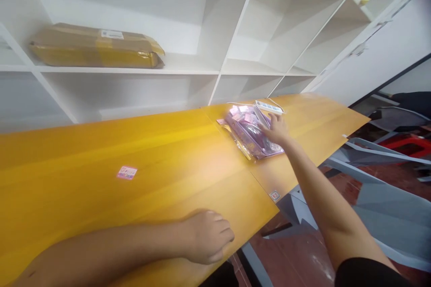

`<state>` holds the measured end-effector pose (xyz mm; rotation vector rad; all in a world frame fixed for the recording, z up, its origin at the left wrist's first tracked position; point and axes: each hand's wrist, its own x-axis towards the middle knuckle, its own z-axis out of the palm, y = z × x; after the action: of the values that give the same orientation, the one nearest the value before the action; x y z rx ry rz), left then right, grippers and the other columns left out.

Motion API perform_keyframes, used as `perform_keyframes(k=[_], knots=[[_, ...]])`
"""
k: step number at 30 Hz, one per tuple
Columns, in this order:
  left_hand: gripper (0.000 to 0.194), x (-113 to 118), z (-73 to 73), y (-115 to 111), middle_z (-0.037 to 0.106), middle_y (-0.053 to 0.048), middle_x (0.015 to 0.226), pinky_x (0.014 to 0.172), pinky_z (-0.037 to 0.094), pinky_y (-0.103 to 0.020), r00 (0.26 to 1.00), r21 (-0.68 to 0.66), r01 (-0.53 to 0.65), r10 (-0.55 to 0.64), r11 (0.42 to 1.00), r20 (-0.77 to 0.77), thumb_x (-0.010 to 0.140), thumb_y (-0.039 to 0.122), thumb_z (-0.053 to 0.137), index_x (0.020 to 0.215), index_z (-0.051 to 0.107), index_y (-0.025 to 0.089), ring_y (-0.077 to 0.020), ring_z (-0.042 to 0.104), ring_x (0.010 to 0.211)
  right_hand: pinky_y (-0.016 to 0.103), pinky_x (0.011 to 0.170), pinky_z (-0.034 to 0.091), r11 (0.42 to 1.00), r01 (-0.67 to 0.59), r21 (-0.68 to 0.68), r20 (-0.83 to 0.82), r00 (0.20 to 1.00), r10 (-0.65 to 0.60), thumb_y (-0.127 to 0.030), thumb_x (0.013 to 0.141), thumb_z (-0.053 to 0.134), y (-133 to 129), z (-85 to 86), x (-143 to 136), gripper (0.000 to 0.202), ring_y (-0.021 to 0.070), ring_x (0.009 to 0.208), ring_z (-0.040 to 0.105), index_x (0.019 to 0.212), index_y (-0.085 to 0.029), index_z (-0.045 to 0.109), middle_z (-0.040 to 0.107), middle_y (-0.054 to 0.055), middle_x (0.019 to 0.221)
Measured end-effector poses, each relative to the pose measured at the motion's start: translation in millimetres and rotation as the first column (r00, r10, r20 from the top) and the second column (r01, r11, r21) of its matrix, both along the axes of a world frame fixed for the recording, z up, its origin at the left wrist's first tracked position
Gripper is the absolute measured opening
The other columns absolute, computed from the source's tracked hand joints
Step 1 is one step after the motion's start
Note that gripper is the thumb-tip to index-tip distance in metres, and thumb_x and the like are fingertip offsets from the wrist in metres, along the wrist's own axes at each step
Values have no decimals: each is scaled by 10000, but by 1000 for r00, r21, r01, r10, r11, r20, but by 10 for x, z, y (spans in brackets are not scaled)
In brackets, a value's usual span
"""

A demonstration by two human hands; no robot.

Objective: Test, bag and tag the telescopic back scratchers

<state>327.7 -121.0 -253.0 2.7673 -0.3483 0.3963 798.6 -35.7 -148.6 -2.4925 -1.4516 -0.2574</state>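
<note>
My right hand [276,131] reaches over the right side of a purple tray-like box [247,141], its fingers apart. Inside the box lie clear plastic packets and pink-and-white cards [243,114]; a dark item there is too blurred to name. Whether my fingertips touch the contents, I cannot tell. Close to the table's front edge rests my left hand [210,236], fingers curled in and no object showing in them. A small pink printed card [127,172] lies flat on the yellow table [161,143], well away from both hands.
A white power strip [268,107] with a cable sits behind the box. White shelving [151,70] rises along the table's back, holding a taped brown parcel [97,47]. A square sticker [274,195] marks the front edge. Grey chairs [393,210] stand to the right.
</note>
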Motion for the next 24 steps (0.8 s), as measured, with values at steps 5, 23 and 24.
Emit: perform_keyframes(k=[5, 23, 24], knots=[[246, 34, -13, 17, 758, -70, 970, 727, 587, -430, 1000, -11, -4, 4, 1000, -9, 924, 308, 749, 1127, 683, 185, -266, 690, 825, 463, 1205, 457, 959, -116, -257, 120, 981, 151, -394, 1173, 565, -187, -433, -995, 369, 385, 1372, 604, 1399, -131, 689, 662, 231, 1418], [206, 86, -33, 90, 792, -86, 1067, 806, 605, -396, 999, 22, -23, 24, 999, -42, 960, 255, 715, 1152, 676, 190, -264, 746, 957, 412, 995, 520, 988, -25, -155, 185, 981, 53, -311, 1214, 413, -239, -90, -713, 426, 382, 1257, 636, 1573, -101, 504, 527, 280, 1489], [201, 87, -31, 89, 791, -85, 1064, 809, 607, -398, 999, 22, -24, 25, 999, -41, 963, 254, 710, 1150, 674, 191, -264, 744, 952, 417, 1012, 519, 988, -13, -152, 189, 981, 42, -348, 1203, 485, -246, -34, -560, 466, 387, 1266, 634, 1593, -94, 495, 517, 286, 1495]])
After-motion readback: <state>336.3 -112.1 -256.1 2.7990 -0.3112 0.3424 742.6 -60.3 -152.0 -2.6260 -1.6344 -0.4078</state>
